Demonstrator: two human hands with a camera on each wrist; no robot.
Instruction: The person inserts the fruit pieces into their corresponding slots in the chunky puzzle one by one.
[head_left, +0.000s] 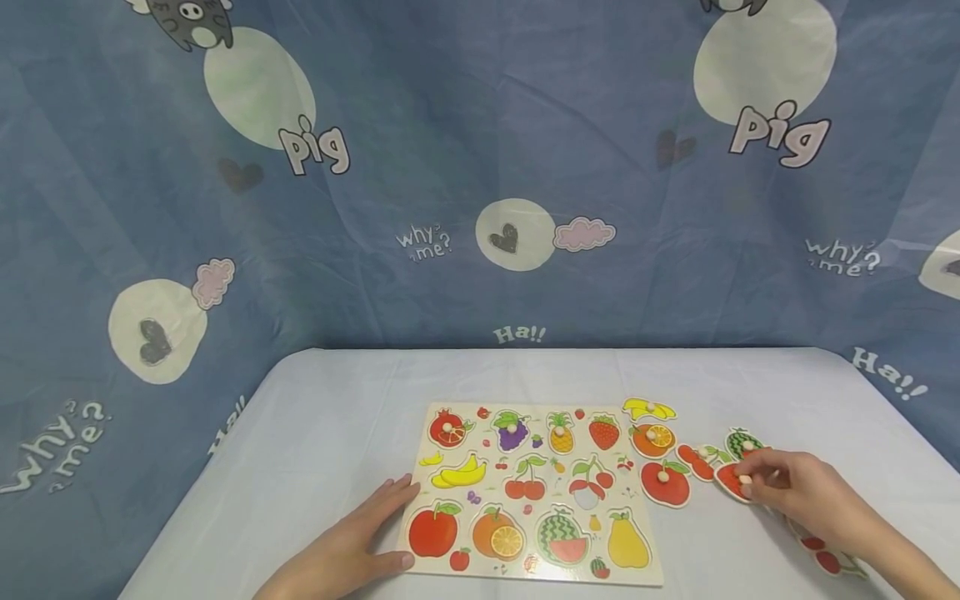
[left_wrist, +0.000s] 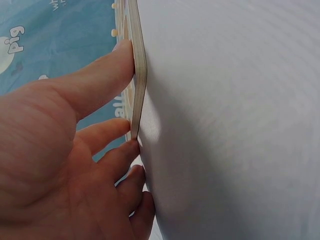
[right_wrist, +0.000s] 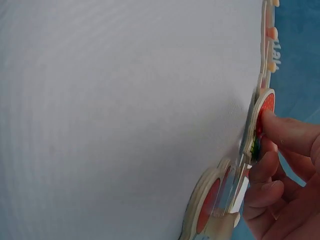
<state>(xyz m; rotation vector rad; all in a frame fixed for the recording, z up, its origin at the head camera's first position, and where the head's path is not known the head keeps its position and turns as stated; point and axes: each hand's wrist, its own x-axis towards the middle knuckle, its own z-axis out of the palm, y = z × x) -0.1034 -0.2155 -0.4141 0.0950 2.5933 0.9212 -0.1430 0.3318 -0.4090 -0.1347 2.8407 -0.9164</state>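
My left hand (head_left: 348, 537) rests against the left edge of a wooden fruit puzzle board (head_left: 536, 575), fingers spread and thumb by the near corner. In the left wrist view, the thumb and fingertips touch the board's edge. Over on the right, my right hand (head_left: 817, 496) pinches the strawberry puzzle piece (head_left: 726, 481) at its small knob, among the loose pieces. Seen from the right wrist, this strawberry is tilted, with its dotted red face toward the thumb. Knobbed pomegranate (head_left: 444, 432), grape (head_left: 512, 435) and pineapple (head_left: 560, 437) pieces sit in the board's far row.
Loose banana (head_left: 648, 408), orange (head_left: 651, 442), apple (head_left: 666, 487), cherry (head_left: 697, 461) and watermelon (head_left: 738, 440) pieces lie right of the board. Another red piece (head_left: 827, 561) is partly hidden under the right forearm. A blue printed cloth (head_left: 450, 308) hangs behind the white table (head_left: 300, 450).
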